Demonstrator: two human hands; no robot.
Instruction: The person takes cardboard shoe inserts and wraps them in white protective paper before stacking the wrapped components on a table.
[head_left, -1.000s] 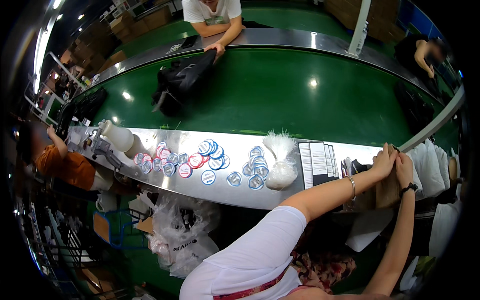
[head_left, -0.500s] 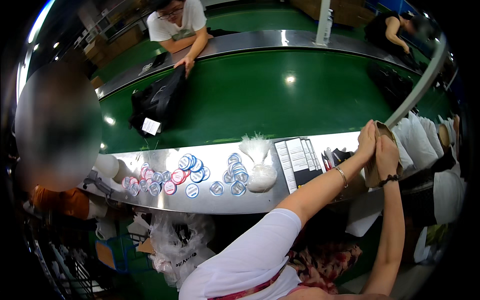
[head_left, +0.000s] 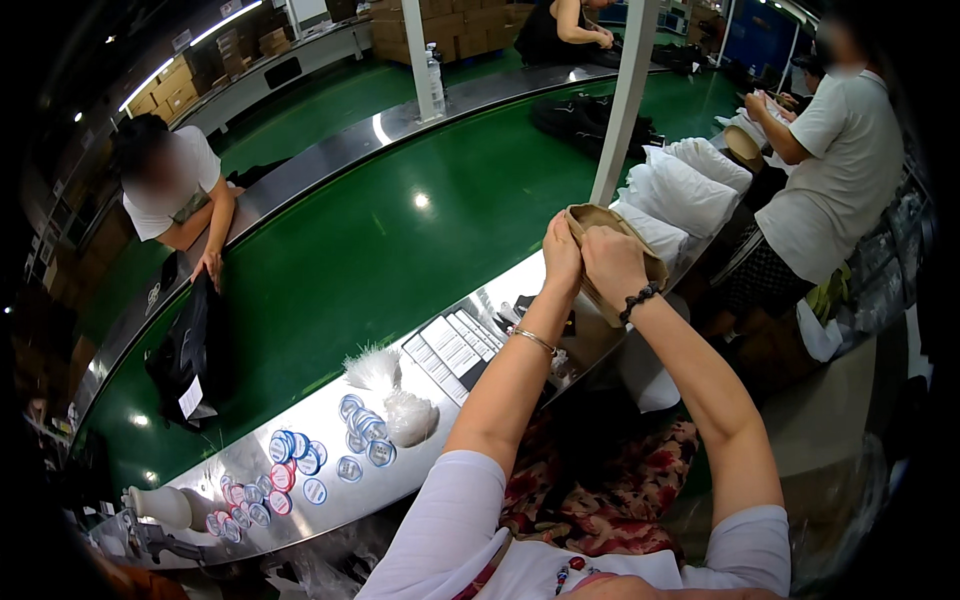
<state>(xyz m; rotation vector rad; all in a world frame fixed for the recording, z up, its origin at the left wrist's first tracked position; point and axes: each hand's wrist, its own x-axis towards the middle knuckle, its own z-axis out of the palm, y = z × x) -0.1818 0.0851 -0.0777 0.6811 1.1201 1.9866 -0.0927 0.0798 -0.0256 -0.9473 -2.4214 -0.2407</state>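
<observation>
A tan item with an open, folded rim is up in front of me, past the far right end of the metal ledge; its exact kind cannot be made out. My left hand grips its left edge, fingers closed and pointing up. Close beside it, my right hand is closed at the item's opening, and some of its fingers are hidden behind the rim. Below my left forearm lie white printed cards on a dark backing. A bundle of clear plastic fasteners sits left of them.
Round blue- and red-rimmed labels lie along the metal ledge. Beyond it runs a green conveyor belt with black bags. White wrapped packages are piled beyond my hands, beside a metal post. Other people work nearby.
My view has swung right, bringing a person at the right into sight. Both hands still hold the tan item; my right hand has shifted to its opening.
</observation>
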